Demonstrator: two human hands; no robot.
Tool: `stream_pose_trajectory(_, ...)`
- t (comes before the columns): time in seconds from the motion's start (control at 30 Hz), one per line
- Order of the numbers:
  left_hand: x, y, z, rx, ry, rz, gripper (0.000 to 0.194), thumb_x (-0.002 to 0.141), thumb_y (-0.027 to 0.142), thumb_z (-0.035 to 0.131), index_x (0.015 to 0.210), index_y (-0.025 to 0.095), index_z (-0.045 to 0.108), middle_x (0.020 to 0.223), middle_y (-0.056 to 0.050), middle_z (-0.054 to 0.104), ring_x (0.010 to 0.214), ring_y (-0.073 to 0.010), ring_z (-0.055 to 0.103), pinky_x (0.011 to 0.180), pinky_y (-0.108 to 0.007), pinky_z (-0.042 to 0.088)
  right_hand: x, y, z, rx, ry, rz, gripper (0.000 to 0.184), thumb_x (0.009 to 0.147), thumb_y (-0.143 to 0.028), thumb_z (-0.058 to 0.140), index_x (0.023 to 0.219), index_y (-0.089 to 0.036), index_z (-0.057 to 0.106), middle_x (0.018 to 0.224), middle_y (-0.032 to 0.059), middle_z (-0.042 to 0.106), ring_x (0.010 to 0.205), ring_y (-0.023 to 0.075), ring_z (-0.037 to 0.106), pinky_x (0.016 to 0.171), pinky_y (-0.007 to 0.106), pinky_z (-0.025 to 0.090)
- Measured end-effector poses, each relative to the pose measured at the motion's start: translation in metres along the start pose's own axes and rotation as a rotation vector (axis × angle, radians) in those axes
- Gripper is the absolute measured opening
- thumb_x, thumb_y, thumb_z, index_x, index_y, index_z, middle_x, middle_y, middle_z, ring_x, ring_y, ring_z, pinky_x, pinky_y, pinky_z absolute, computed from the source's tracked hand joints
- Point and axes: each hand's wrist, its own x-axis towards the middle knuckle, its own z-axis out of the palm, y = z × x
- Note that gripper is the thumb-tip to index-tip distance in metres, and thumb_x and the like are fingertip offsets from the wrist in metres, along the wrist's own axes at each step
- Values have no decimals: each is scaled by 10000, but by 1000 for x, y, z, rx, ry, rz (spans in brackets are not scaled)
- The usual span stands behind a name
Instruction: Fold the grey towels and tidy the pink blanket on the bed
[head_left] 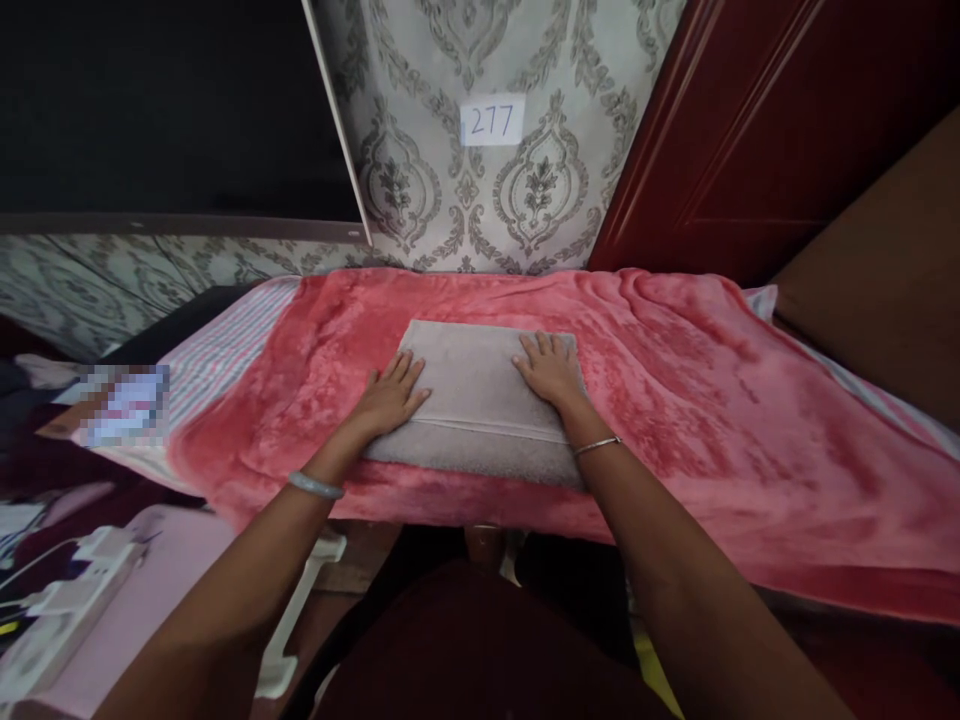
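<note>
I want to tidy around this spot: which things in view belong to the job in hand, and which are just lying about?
In the job:
grey cloth
left hand and right hand, both resting on it
red blanket, spread beneath

Apparently just about:
dark screen
paper marked 277, on the wall
striped sheet

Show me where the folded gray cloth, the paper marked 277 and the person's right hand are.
Folded gray cloth (472, 385): head view, on its flat top surface near the middle.
Paper marked 277 (492, 120): head view, on the handwritten number.
Right hand (553, 374): head view, on its back.
</note>
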Motion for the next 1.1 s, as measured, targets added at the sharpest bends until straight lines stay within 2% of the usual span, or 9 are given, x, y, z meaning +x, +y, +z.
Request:
stream_pose_trajectory(0.1, -19, 2, -3, 14, 36, -13, 639, 1017, 497, 339, 1578, 191, 358, 1678, -151, 269, 1567, -319, 203, 1226, -671, 136, -15, -5, -11, -15, -111, -7, 590, 1030, -493, 408, 1578, -275, 404, 1669, 114, 269, 1525, 385, 219, 1186, 669, 179)
stream_pose_trajectory(0.17, -25, 15, -4, 21, 99, 47, 639, 1008, 523, 368, 1559, 201, 400, 1655, -151, 331, 1559, -334, 225, 1229, -678, 110, -33, -14, -18, -20, -155, -62, 585, 1036, -501, 401, 1588, -309, 381, 1688, 85, 219, 1540, 380, 176, 1182, 668, 199)
stream_pose_trajectory(0.3, -28, 52, 7, 0, 69, 292, 673, 985, 559, 442, 1591, 288, 334, 1694, -86, 252, 1574, -339, 162, 1236, -660, 128, -72, -33, -21, -27, -194, -251, 581, 1050, -522, 368, 1602, -340, 340, 1697, 35, 194, 1555, 343, 140, 1204, 631, 196)
stream_pose_trajectory(0.43, -35, 65, 20, 13, 77, 348, 667, 990, 556, 442, 1593, 296, 326, 1693, -95, 250, 1571, -359, 158, 1220, -704, 109, -100, -31, -14, -50, -164, -301, 569, 1059, -486, 349, 1599, -305, 356, 1686, 43, 226, 1551, 320, 174, 1221, 605, 186)
stream_pose_trajectory(0.6, -64, 29, 23, 28, 138, 404, 790, 963, 635, 453, 1608, 213, 279, 1676, -162, 266, 1562, -321, 220, 1253, -609, 169, -137, -1, -13, -25, -98, -343, 638, 1036, -538, 391, 1616, -284, 314, 1679, 58, 250, 1553, 297, 183, 1235, 575, 199)
stream_pose_trajectory(0.73, -90, -11, 22, 32, 197, 396, 883, 915, 669, 527, 1614, 204, 252, 1662, -180, 290, 1542, -346, 268, 1245, -651, 152, -168, 27, -15, 32, -41, -409, 821, 970, -593, 524, 1649, -288, 179, 1690, 70, 209, 1554, 302, 178, 1236, 585, 207)
stream_pose_trajectory(0.83, -95, -32, 19, -30, 191, 400, 754, 953, 564, 524, 1594, 227, 313, 1652, -140, 333, 1531, -319, 305, 1244, -605, 244, -178, 45, -18, 110, -15, -456, 864, 940, -481, 603, 1652, -301, 149, 1691, 72, 207, 1551, 301, 192, 1226, 587, 248)
stream_pose_trajectory(0.97, -92, -43, 16, -91, 164, 444, 615, 964, 367, 499, 1554, 218, 403, 1657, -117, 331, 1517, -289, 341, 1219, -521, 358, -178, 60, -21, 257, 27, -522, 787, 923, -241, 564, 1635, -301, 233, 1676, 65, 261, 1536, 261, 250, 1223, 541, 307)
stream_pose_trajectory(1.1, -89, -50, 13, -72, 178, 470, 701, 849, 107, 478, 1533, 260, 443, 1647, -64, 364, 1504, -262, 371, 1209, -497, 393, -176, 63, -25, 342, 84, -516, 695, 909, -155, 514, 1573, -320, 394, 1606, 56, 410, 1482, 255, 375, 1202, 524, 365)
